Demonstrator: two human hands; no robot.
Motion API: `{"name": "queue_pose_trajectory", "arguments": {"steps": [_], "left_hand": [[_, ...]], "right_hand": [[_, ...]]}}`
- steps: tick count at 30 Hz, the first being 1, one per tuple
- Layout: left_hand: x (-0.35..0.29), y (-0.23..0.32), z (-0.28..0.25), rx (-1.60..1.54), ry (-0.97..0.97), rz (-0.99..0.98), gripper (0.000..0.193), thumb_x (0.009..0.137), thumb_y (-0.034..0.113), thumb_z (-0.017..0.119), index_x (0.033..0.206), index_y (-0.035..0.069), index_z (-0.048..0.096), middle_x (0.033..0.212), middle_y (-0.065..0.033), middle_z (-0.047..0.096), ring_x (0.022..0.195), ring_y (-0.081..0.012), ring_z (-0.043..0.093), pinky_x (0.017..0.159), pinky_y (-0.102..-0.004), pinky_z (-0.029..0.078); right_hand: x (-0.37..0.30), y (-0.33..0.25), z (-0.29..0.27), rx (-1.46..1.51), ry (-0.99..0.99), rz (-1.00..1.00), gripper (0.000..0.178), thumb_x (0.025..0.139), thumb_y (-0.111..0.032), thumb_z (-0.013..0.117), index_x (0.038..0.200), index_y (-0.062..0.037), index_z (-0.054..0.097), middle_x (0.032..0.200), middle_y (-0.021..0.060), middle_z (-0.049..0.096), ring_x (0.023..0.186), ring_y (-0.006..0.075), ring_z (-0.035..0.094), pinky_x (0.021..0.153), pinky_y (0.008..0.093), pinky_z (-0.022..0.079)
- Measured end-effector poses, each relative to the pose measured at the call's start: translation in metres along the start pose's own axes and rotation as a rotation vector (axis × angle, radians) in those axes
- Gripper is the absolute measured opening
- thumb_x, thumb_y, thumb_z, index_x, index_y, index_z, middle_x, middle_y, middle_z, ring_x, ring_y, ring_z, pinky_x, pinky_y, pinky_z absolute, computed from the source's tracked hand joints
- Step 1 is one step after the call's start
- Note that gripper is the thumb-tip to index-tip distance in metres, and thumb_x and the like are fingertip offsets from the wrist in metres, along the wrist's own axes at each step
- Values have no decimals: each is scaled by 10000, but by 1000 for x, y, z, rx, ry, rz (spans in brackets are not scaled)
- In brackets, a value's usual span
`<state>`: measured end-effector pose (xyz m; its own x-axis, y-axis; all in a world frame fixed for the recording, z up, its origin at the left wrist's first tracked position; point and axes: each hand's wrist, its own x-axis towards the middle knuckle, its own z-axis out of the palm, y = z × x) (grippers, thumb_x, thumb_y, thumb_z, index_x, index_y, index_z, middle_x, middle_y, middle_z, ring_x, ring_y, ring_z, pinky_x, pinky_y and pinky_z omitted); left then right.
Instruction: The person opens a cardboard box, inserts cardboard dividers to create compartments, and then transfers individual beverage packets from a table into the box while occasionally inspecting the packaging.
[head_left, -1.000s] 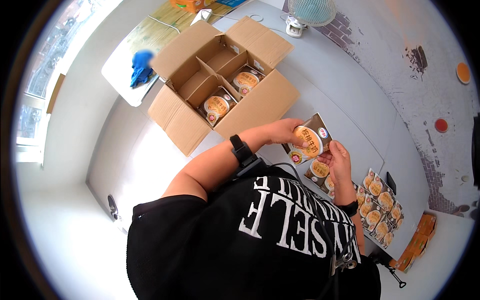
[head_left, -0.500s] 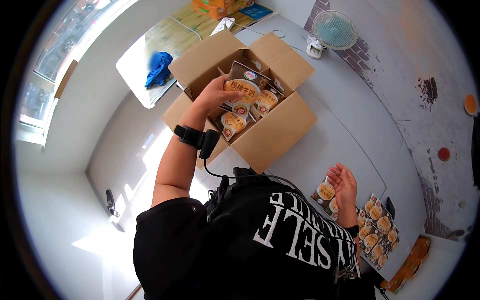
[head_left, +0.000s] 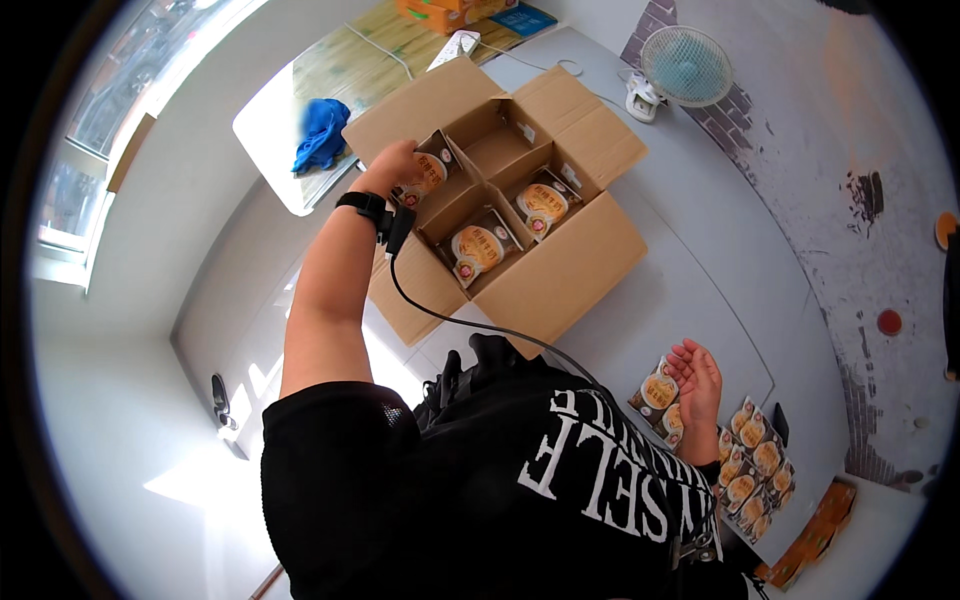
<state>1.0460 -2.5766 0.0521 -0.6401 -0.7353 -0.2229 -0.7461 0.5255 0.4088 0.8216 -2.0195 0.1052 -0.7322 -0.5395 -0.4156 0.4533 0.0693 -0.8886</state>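
An open cardboard box (head_left: 575, 262) stands on the table, split by cardboard dividers into compartments. My left hand (head_left: 393, 167) reaches into its far-left compartment, gripping the edge of a brown-and-orange snack packet (head_left: 431, 173); the hand hides part of the packet. Another packet (head_left: 480, 247) lies in the near-left compartment, and a third packet (head_left: 545, 203) lies in the near-right one. On the right, my right hand (head_left: 697, 380) hovers palm up with loosely bent fingers, holding nothing, beside loose packets (head_left: 658, 390) on the table.
More packets (head_left: 755, 465) lie in rows at the table's right end. A clip fan (head_left: 686, 67) stands at the back. Left of the box is a blue cloth (head_left: 322, 135); a white power strip (head_left: 455, 49) lies behind it. A cable (head_left: 450, 318) runs from my left wrist.
My left hand has moved left and lowered the packet from above the box's middle into the far-left compartment, uncovering the dividers. The right hand stays nearly where it was.
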Motion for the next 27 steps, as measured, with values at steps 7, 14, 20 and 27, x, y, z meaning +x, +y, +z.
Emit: {"name": "queue_pose_trajectory", "arguments": {"steps": [7, 14, 20, 27], "left_hand": [[23, -12, 37, -95, -283, -109, 571, 592, 201, 775, 1104, 26, 593, 979, -150, 652, 917, -276, 621, 803, -357, 483], [39, -27, 61, 39, -337, -129, 726, 593, 279, 808, 1211, 15, 534, 1114, -171, 608, 1048, -280, 577, 882, -354, 454], [38, -26, 70, 184, -265, -113, 718, 597, 301, 805, 1188, -6, 538, 1143, -200, 586, 1078, -312, 554, 910, -368, 439], [41, -19, 84, 327, -161, -119, 589, 585, 287, 800, 1050, -14, 600, 1052, -215, 617, 1010, -332, 586, 858, -383, 474]], "right_hand": [[-2, 5, -2, -7, 44, 17, 307, 957, -221, 452, 1144, 16, 513, 996, 111, 610, 865, 170, 608, 746, 266, 496], [-2, 8, -6, 4, 52, 26, 303, 958, -215, 450, 1144, 16, 511, 1002, 112, 607, 876, 172, 606, 749, 265, 493], [-3, 13, -8, -20, 66, 36, 298, 961, -214, 447, 1142, 13, 515, 1012, 106, 609, 881, 167, 605, 749, 262, 491], [-3, 20, -13, -31, 72, 57, 287, 959, -216, 452, 1131, -1, 531, 1013, 100, 612, 889, 161, 606, 756, 258, 489]]}}
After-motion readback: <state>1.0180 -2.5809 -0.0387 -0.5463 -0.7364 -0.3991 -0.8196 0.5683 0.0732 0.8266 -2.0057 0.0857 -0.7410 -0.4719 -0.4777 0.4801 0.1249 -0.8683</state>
